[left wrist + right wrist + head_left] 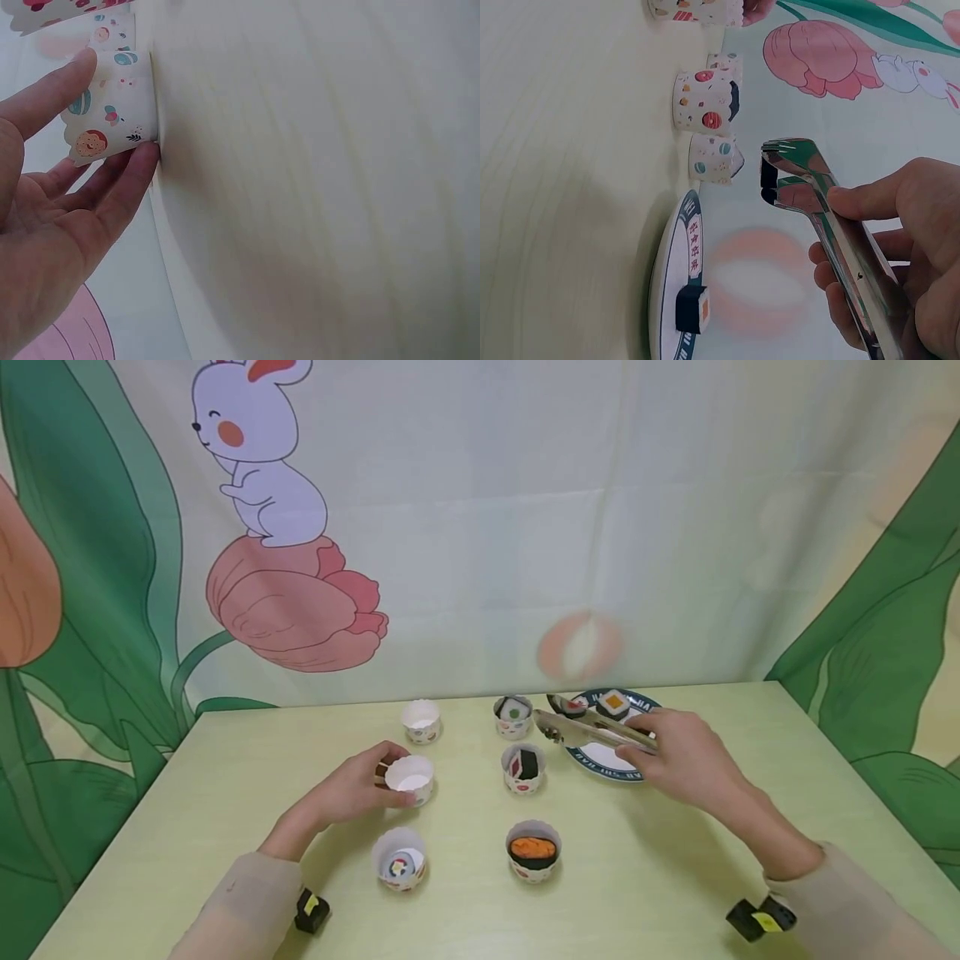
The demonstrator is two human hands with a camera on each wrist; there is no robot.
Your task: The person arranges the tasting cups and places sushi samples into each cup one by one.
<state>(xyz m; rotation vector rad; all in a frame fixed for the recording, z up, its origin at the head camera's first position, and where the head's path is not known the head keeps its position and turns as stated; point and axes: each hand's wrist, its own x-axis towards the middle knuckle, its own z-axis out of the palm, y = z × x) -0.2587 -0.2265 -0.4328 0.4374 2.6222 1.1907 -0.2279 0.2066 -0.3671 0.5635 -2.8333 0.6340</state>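
Observation:
My left hand (360,785) grips a white paper baking cup (116,109) on the table, thumb on one side and fingers on the other. In my right hand (682,756) are metal tongs (840,240), held above the plate's left part. Between the tong tips is a toy sushi piece (769,176) with a dark wrap, partly hidden by the metal. Under them lies a blue-rimmed plate (600,768), bearing a sushi roll (614,702) with an orange centre.
Left column: a paper cup (422,720) at the back and a front cup (381,852) with a small roll inside. Right column: a back cup (513,728) with green-centred sushi, a middle cup (524,785) with red-and-black sushi, a front cup (534,870) with orange-topped sushi. Behind hangs a printed curtain (487,527).

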